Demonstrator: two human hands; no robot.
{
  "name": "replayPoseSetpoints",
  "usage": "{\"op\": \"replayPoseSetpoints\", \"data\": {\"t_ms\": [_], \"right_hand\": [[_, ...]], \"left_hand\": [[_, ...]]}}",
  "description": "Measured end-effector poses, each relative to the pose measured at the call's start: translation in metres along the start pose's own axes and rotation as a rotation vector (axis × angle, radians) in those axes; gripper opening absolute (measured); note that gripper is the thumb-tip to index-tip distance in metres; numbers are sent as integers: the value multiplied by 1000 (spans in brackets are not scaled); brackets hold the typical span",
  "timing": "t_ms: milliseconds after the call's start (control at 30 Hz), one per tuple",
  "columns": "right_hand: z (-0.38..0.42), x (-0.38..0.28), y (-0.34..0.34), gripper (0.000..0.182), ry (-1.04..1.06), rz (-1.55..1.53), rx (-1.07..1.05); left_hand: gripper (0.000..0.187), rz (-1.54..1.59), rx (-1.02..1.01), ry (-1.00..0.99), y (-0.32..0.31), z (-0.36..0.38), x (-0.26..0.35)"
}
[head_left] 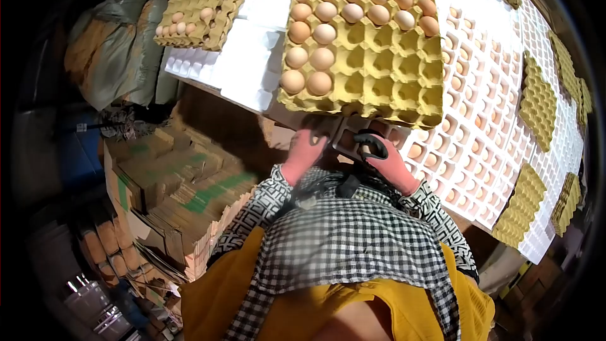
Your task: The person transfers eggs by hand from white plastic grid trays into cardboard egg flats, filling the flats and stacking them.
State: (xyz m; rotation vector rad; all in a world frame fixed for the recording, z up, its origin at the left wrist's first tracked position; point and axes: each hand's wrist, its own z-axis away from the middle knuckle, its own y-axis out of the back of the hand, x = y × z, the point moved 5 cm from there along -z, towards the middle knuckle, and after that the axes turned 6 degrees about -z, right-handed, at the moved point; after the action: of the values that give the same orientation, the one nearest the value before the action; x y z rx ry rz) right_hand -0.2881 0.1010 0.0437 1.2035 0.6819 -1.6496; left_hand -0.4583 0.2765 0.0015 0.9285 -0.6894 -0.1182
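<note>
A yellow egg tray [385, 63] lies in front of me. Brown eggs fill its two back rows and the two left columns; the other cups I see are bare. My left hand [306, 150], in a pink glove with dark fingers, is just below the tray's front edge, its fingertips lost in shadow. To the right, my right hand [384, 158], also gloved, has its black fingers curled by the same edge; whatever they hold is too hidden to name. Between and behind the hands, a shadowed white tray [346, 137] shows partly under the yellow one.
White trays with eggs [473, 101] cover the table to the right, with yellow trays [538, 104] on them. At the back left stands a stack of yellow trays [205, 0] with several eggs. Flattened cardboard [170, 177] is at the lower left, below green sacks [129, 50].
</note>
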Motion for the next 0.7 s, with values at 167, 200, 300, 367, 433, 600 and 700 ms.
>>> {"op": "replayPoseSetpoints", "data": {"t_ms": [167, 200, 300, 367, 433, 600, 700], "right_hand": [[-12, -47, -39, 61, 344, 280, -86], [-17, -44, -54, 67, 382, 436, -174], [-48, -68, -110, 60, 547, 719, -476], [-79, -40, -147, 51, 897, 919, -369], [-99, -20, -161, 48, 737, 771, -350], [-54, -86, -129, 54, 482, 834, -438], [-21, -129, -83, 51, 409, 485, -276]], "left_hand": [[48, 513, 165, 127, 33, 10, -40], [45, 465, 166, -8, 33, 3, -77], [40, 850, 245, -84, 58, -12, -110], [41, 1222, 272, -4, 76, -20, -116], [40, 1124, 281, 112, 99, -19, -82], [46, 84, 361, -558, 89, -40, -43], [52, 70, 312, -600, 103, -41, -42]]}}
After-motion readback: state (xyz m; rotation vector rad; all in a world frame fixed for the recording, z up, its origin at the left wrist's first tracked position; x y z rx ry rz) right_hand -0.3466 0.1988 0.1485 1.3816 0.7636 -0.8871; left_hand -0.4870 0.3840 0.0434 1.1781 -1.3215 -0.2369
